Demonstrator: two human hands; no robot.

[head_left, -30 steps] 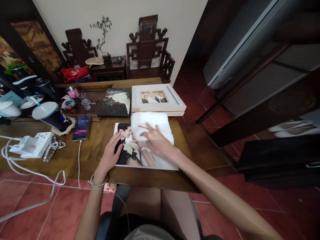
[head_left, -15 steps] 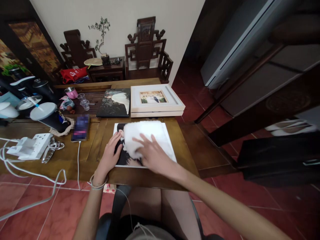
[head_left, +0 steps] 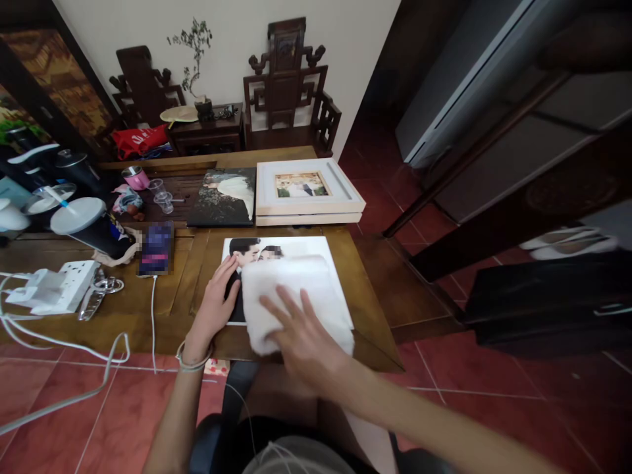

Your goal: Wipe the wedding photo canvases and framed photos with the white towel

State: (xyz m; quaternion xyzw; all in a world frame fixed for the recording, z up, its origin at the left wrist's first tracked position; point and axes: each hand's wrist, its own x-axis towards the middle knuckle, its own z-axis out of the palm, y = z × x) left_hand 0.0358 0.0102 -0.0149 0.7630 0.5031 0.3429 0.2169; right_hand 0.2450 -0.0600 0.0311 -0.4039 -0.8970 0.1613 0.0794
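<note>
A white-edged photo panel (head_left: 302, 245) showing two people lies flat near the table's front edge. My left hand (head_left: 215, 299) rests on its left side, fingers stretched out. Over the lower part of the picture spreads a folded white fluffy cloth (head_left: 318, 280), which hangs slightly past the panel's near edge. Flat on top of the cloth presses my right hand (head_left: 309, 339), its fingers spread apart. The cloth hides much of the picture.
Behind the panel stand stacked pale frames (head_left: 309, 218) and a dark photo panel (head_left: 212, 207). To the left are a phone (head_left: 156, 249) on a cable, a power strip (head_left: 74, 286), a clear hair claw (head_left: 99, 296) and a lidded cup (head_left: 93, 227). The wooden table (head_left: 378, 322) ends at the right.
My right hand and the cloth have slid toward me, uncovering the heads in the picture. My left hand stays at the panel's left side. The view has shifted slightly.
</note>
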